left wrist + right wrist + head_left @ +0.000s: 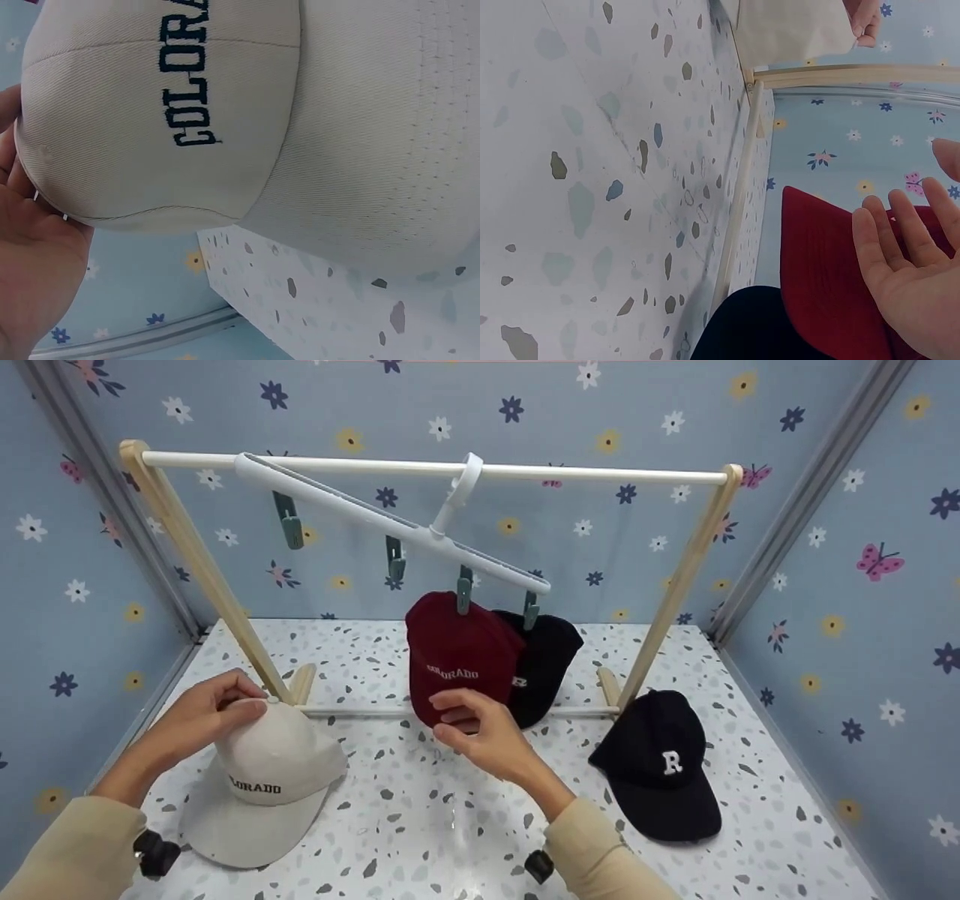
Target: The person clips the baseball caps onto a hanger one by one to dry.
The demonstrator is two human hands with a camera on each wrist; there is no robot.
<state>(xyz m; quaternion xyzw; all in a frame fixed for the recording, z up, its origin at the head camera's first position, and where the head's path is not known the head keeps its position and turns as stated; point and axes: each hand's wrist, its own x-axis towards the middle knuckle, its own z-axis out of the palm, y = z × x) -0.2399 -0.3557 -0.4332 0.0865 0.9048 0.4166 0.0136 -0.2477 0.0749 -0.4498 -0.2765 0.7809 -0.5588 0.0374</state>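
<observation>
My left hand (pixel 199 716) pinches the crown of a cream baseball cap (pixel 270 754) with dark COLORADO lettering, at the left; its brim points toward me. Whether the brim touches the table I cannot tell. In the middle, my right hand (pixel 487 735) has loosely bent fingers with nothing between them, in front of a maroon COLORADO cap (pixel 461 641). That cap hangs from a green clip (pixel 464 592) of a white hanger (pixel 360 514). Partly hidden behind it, a black cap (pixel 551 660) hangs from the end clip (pixel 531 611).
The hanger hooks over the white bar (pixel 600 472) of a wooden-legged rack (pixel 679 585). Two more clips, one a green clip (pixel 289 521), dangle at its left with nothing in them. Another black cap (pixel 660 769) with a white R sits on the speckled table (pixel 420 840). Patterned walls enclose the space.
</observation>
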